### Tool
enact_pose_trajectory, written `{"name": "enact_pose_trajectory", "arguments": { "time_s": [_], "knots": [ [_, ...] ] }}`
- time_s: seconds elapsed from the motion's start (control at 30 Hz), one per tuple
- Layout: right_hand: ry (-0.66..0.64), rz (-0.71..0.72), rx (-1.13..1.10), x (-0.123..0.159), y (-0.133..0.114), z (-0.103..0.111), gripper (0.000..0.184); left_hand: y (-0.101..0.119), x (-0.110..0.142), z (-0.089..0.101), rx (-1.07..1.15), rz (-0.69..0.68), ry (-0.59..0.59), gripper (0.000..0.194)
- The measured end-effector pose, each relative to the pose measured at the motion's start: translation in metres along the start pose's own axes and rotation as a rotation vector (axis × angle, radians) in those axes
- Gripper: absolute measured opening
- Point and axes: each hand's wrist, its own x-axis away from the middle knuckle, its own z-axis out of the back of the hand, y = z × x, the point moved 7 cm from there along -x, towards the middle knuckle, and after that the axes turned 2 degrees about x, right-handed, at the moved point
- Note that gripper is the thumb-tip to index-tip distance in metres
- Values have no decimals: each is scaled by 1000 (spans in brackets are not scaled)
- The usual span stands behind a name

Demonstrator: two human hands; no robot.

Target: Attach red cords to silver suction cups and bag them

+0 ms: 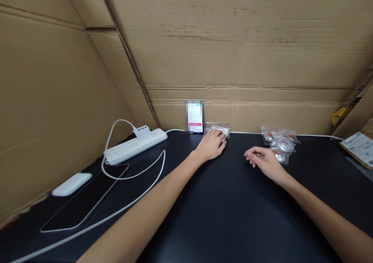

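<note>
My left hand point(212, 143) reaches to the back of the black tabletop, its bent fingers and thumb on a small clear plastic bag point(225, 130). Something pale and shiny is in that bag, partly covered by my fingers. My right hand point(264, 160) hovers over the table with loosely curled fingers, and nothing shows in them. Just behind and right of it lies a pile of clear plastic bags point(282, 143) with silvery round contents and red marks. A lit phone point(194, 117), its screen blurred, leans upright against the cardboard beside my left hand.
At left, a white power strip point(136, 145) bears a multi-port charger point(142, 132) with a looping white cable point(151, 182). A dark tablet or large phone point(87, 199) and a white case point(72, 184) lie nearby. Cardboard walls point(233, 53) enclose the table. A labelled package point(359, 148) is at right.
</note>
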Motion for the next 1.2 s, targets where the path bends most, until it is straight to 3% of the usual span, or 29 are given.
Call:
{"name": "enact_pose_trajectory", "arguments": {
  "time_s": [0.1, 0.17, 0.23, 0.33, 0.43, 0.57, 0.73, 0.87, 1.03, 1.2],
  "knots": [
    [46, 120, 231, 3, -16, 9, 24, 2, 1, 1, -8, 0, 5, 30],
    [115, 230, 511, 6, -31, 20, 22, 3, 2, 3, -12, 4, 22, 31],
    [179, 250, 782, 8, -39, 36, 21, 5, 5, 6, -3, 2, 38, 31],
    [245, 86, 1223, 9, -33, 65, 27, 11, 10, 12, 30, -10, 51, 31],
    [149, -160, 1380, 10, -14, 85, 37, 20, 20, 22, 61, -19, 83, 32],
    [1, -283, 1317, 11, 1, 88, 26, 31, 36, 35, 134, 23, 142, 27],
    [98, -220, 1293, 8, -4, 84, 27, 35, 45, 36, 356, 172, 105, 18],
    [153, -27, 989, 6, -9, 60, 32, 45, 43, 33, 518, 205, 37, 23],
    [44, 227, 509, 14, -29, 5, 22, 67, 43, 35, 543, 82, -46, 34],
    [43, 338, 377, 22, -51, -13, 24, 70, 45, 32, 759, 108, -108, 24]
  ]
}}
